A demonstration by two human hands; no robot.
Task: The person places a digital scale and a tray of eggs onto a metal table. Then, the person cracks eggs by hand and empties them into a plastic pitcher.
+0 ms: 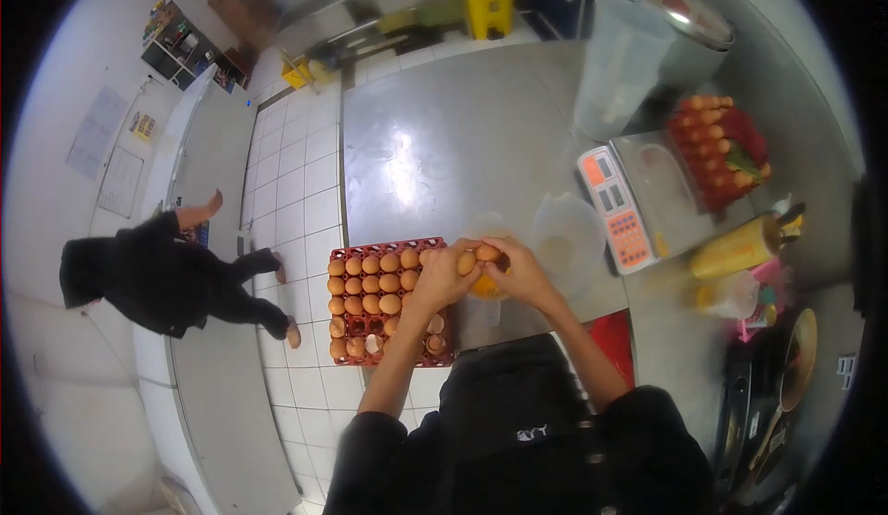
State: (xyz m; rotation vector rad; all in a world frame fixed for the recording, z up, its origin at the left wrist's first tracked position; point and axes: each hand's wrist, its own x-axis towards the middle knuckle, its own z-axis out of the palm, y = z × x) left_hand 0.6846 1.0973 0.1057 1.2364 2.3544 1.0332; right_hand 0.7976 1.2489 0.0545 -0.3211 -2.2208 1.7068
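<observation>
Over a clear container [488, 312] with yellow egg [486, 286] in it, my two hands meet. My left hand [446, 279] is closed around a brown egg [467, 263]. Another brown egg-shaped piece [487, 252] sits in the fingers of my right hand [520, 273]; I cannot tell whether these are two eggs or two halves of one shell. Left of my hands lies a red egg tray [356, 245] holding rows of brown eggs, with some opened shells [374, 343] in its near rows. My left forearm covers part of it. A translucent bowl [566, 238] stands right of my hands.
A scale [615, 205] stands right of the bowl, with a second red egg tray [694, 154] behind it. Farther back are a tall clear bin [620, 62] and a large pot [698, 30]. Pans [797, 358] lie at right. Another person [166, 275] in black walks at left.
</observation>
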